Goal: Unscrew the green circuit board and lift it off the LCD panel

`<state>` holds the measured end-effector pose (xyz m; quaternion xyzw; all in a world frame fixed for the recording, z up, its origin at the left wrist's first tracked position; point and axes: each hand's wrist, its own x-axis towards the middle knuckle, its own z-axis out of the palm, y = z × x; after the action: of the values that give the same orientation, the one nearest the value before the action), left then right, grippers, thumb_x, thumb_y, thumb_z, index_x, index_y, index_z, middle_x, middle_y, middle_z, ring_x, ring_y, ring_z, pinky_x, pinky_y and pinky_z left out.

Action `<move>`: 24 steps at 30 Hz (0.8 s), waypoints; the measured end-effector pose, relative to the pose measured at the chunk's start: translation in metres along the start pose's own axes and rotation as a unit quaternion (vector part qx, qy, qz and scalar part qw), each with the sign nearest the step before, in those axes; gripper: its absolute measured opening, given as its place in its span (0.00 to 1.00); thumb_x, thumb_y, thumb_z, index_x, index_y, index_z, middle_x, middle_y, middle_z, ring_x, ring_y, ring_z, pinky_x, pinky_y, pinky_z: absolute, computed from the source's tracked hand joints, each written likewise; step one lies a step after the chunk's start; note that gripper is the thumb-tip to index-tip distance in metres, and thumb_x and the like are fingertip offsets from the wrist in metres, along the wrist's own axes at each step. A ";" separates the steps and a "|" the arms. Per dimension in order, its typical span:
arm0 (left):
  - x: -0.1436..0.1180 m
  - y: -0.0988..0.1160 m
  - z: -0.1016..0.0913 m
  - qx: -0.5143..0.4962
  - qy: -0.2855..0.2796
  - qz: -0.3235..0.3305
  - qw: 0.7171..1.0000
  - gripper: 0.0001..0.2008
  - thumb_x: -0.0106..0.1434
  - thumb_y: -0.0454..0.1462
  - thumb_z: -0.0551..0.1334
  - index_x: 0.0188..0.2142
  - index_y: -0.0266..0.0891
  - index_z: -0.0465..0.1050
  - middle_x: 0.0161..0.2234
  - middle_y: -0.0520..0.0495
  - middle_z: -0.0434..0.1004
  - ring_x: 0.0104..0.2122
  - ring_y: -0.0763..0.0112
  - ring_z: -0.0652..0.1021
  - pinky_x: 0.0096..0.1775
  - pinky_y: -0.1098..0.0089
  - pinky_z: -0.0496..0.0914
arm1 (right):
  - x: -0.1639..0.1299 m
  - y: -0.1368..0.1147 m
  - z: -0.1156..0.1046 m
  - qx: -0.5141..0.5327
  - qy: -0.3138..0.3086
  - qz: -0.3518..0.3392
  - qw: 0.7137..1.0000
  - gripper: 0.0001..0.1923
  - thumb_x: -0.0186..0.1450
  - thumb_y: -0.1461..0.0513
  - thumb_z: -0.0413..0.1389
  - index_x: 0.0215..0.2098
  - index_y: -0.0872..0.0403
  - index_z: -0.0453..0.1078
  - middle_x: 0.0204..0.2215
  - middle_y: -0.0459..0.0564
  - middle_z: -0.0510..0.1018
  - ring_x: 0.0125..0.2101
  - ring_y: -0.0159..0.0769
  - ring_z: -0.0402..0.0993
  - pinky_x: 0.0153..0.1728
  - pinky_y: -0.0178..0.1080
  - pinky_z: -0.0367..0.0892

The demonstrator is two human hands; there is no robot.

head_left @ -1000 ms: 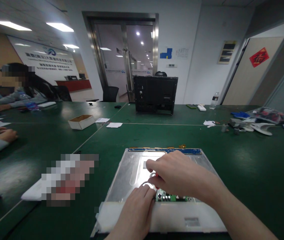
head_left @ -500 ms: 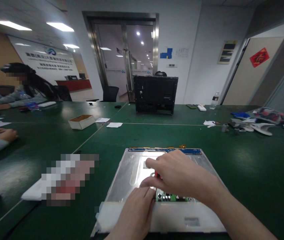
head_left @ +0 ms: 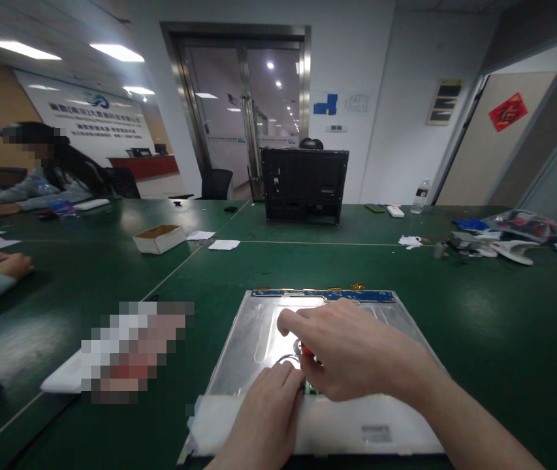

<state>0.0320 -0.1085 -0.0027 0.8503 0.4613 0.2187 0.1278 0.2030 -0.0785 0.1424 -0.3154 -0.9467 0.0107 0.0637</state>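
A: Where's the metal panel (head_left: 258,339)?
B: Lower centre, flat on the green surface (head_left: 478,313). Left hand (head_left: 263,418) presses flat; right hand (head_left: 347,356) pinches a small red-tipped part (head_left: 306,351).
A: Risk?
B: A slipping pinch could strain the thin wire (head_left: 285,358).

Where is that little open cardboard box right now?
The box sits on the green table, left of centre in the head view, beyond the metal panel and beside two white papers.

A silver metal panel (head_left: 253,339) with a blue strip (head_left: 322,295) at twelve o'clock lies on the dark green table (head_left: 478,307); a small red part (head_left: 306,351) shows.
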 end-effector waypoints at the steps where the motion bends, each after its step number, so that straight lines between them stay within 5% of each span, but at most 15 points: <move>1: 0.000 0.000 0.001 -0.006 0.003 0.004 1.000 0.14 0.61 0.27 0.51 0.41 0.39 0.70 0.41 0.40 0.76 0.41 0.57 0.76 0.43 0.59 0.71 | 0.000 0.000 0.000 0.001 0.002 0.000 1.000 0.15 0.61 0.62 0.53 0.47 0.54 0.64 0.34 0.49 0.79 0.28 0.37 0.72 0.21 0.38 0.48; 11: -0.001 -0.002 0.004 -0.013 0.007 0.014 1.000 0.13 0.63 0.28 0.50 0.41 0.38 0.71 0.44 0.38 0.75 0.42 0.56 0.76 0.42 0.57 0.71 | 0.006 -0.002 0.004 -0.041 0.011 0.048 0.998 0.18 0.67 0.47 0.53 0.39 0.53 0.69 0.29 0.49 0.81 0.28 0.41 0.77 0.22 0.37 0.53; 19: 0.001 0.005 -0.004 -0.010 -0.026 -0.016 0.999 0.12 0.63 0.28 0.50 0.40 0.39 0.69 0.42 0.40 0.75 0.42 0.57 0.75 0.44 0.58 0.71 | 0.005 0.002 0.005 -0.039 0.004 0.036 0.999 0.08 0.66 0.59 0.53 0.41 0.53 0.68 0.30 0.48 0.80 0.27 0.38 0.75 0.21 0.37 0.48; 24: 0.000 0.002 0.000 0.006 -0.009 -0.010 1.000 0.13 0.62 0.28 0.49 0.38 0.38 0.70 0.39 0.40 0.75 0.40 0.56 0.76 0.43 0.58 0.72 | 0.001 0.003 0.000 0.021 -0.009 -0.012 1.000 0.15 0.61 0.63 0.54 0.47 0.52 0.64 0.37 0.48 0.80 0.31 0.37 0.74 0.23 0.37 0.52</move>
<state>0.0334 -0.1091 -0.0020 0.8486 0.4696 0.2071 0.1286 0.2038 -0.0757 0.1421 -0.3025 -0.9506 0.0329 0.0618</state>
